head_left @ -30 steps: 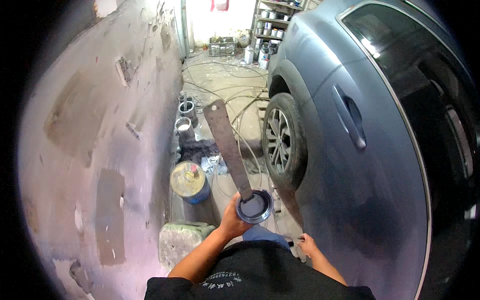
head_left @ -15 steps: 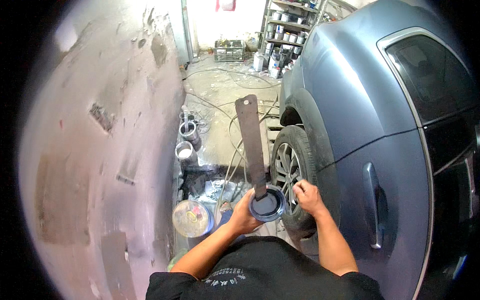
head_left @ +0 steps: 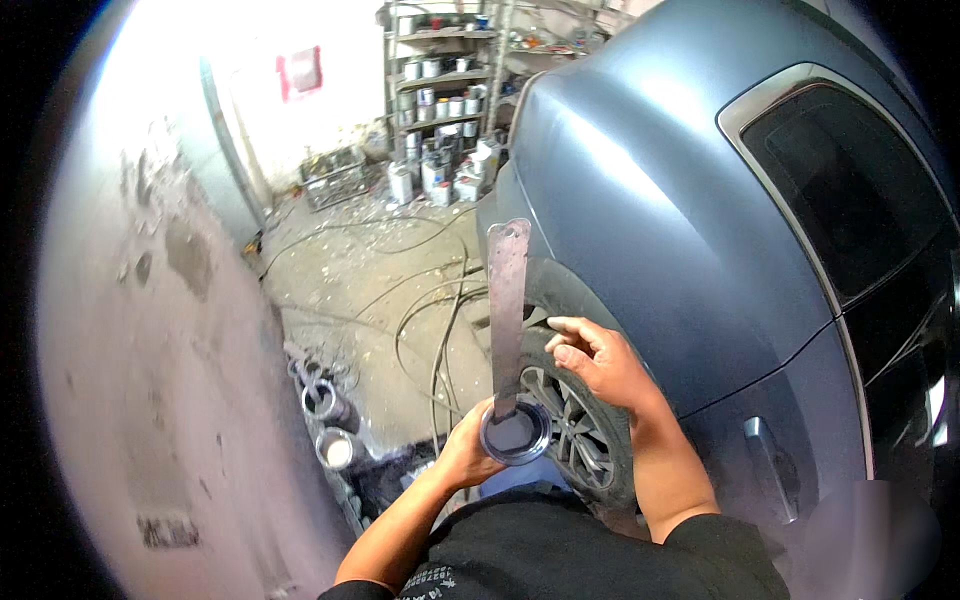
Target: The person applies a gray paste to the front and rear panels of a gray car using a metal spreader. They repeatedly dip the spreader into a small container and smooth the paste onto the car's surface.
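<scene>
My left hand (head_left: 468, 448) is wrapped round the side of a round cup (head_left: 544, 440) with dark grey paint inside. A long, flat stirring stick (head_left: 508, 310) stands in the cup, its lower end at the paint and its broad upper end, with a hole, pointing away from me. To the right of the stick, my right hand (head_left: 603, 367) is raised, empty, with the index finger stretched out and the thumb apart from it. Below that hand is the wheel (head_left: 575, 425) of a blue-grey car (head_left: 640, 190); from this angle I cannot tell whether they touch.
Along the left runs a patchy, stained wall (head_left: 150, 350). Two open tins (head_left: 338, 450) stand at its foot. Loose hoses (head_left: 437, 350) curl over the floor. At the back are a crate (head_left: 335, 180) and shelves (head_left: 440, 80) full of cans.
My view has turned, so the car and shelves sit differently. My right hand has risen away from the cup, its fingers now extended. The stick stays in the cup.
</scene>
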The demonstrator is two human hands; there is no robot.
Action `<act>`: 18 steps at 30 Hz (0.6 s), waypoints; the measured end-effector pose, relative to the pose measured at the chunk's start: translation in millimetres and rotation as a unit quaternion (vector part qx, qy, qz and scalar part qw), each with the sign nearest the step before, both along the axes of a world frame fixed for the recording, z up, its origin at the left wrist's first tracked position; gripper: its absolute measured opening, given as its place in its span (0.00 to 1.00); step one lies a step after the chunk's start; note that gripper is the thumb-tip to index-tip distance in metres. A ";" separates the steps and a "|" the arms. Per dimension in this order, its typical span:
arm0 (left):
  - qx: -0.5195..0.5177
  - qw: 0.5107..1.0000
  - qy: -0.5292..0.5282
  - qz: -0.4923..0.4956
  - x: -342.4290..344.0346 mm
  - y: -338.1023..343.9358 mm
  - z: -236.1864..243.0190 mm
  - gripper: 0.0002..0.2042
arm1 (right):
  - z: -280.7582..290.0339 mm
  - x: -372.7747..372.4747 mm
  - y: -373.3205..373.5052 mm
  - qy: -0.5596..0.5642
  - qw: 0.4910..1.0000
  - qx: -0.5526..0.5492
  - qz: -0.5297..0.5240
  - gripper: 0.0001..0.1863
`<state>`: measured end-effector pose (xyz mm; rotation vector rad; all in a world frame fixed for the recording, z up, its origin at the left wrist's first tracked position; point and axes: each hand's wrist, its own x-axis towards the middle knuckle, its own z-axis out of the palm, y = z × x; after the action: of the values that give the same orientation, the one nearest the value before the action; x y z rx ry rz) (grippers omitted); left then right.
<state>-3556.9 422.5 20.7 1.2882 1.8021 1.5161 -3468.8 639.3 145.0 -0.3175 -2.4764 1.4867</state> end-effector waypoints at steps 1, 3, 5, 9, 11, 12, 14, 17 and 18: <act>0.000 1.000 0.018 -0.011 -21.5 7.4 3.7 0.36 | 10.1 -17.4 1.9 0.005 1.000 -0.015 -0.004 0.28; -0.011 0.999 0.025 -0.032 -62.5 22.2 9.1 0.36 | 20.8 -53.1 6.8 0.013 0.999 -0.048 -0.005 0.30; -0.003 0.997 0.041 -0.066 -107.7 42.2 9.1 0.36 | 16.1 -91.3 21.6 0.034 0.999 -0.018 0.002 0.32; -0.014 0.988 0.058 -0.140 -203.2 86.0 2.2 0.35 | 17.5 -172.9 46.9 0.033 0.997 0.057 -0.040 0.20; -0.008 0.987 0.045 -0.156 -249.8 109.8 5.7 0.34 | 26.2 -217.4 65.0 0.032 0.996 0.050 -0.059 0.14; -0.004 0.986 0.039 -0.164 -272.4 120.2 10.5 0.34 | 29.4 -234.9 72.5 0.039 0.993 0.089 -0.068 0.13; -0.023 0.980 0.057 -0.190 -310.7 136.0 23.0 0.37 | 36.6 -261.9 84.6 0.040 0.981 0.172 -0.084 0.12; -0.013 0.981 0.031 -0.192 -359.9 170.9 45.0 0.40 | 67.4 -288.6 92.6 0.007 0.968 0.159 -0.192 0.14; 0.011 0.979 0.044 -0.197 -375.4 188.0 45.3 0.42 | 77.8 -294.7 94.0 0.000 0.962 0.139 -0.233 0.14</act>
<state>-3932.3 610.5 66.0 1.6307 1.4670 1.2791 -3763.5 733.4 222.8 -0.7791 -2.3450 0.9374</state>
